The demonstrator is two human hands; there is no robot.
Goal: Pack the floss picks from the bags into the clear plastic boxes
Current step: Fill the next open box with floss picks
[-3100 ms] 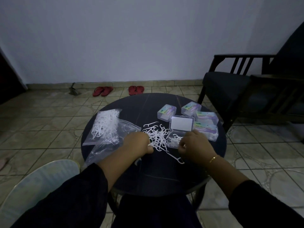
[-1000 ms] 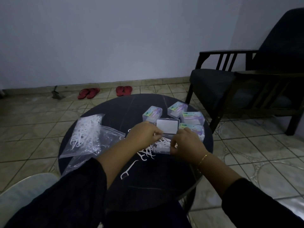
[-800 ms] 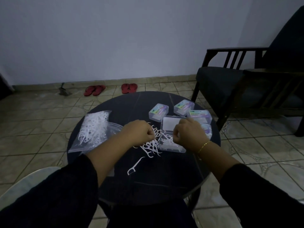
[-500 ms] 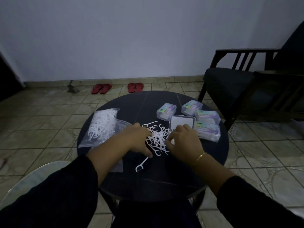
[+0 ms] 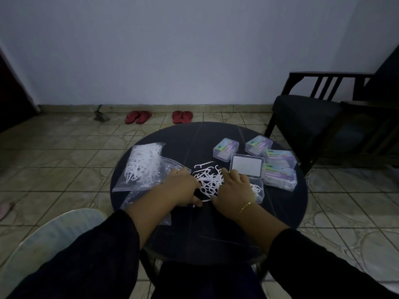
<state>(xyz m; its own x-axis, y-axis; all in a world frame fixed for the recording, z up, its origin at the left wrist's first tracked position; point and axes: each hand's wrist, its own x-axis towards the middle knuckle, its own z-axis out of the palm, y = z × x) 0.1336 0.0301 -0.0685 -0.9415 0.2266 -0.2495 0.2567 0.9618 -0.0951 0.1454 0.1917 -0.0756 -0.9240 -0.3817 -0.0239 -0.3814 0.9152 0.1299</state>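
On the round table [image 5: 280, 216], my left hand [image 5: 183, 188] and right hand [image 5: 234, 188] lie palm-down, fingers spread loosely, flanking the loose picks [image 5: 208, 179] and gripping nothing. That pile sits between my hands, touching both. Just right of my right hand, the open box [image 5: 258, 190] holds a few picks, lid [image 5: 247, 167] up. Four shut boxes [image 5: 280, 158] beyond carry colourful labels, print too small to read. Left, a full bag [image 5: 140, 167] lies beside my left hand.
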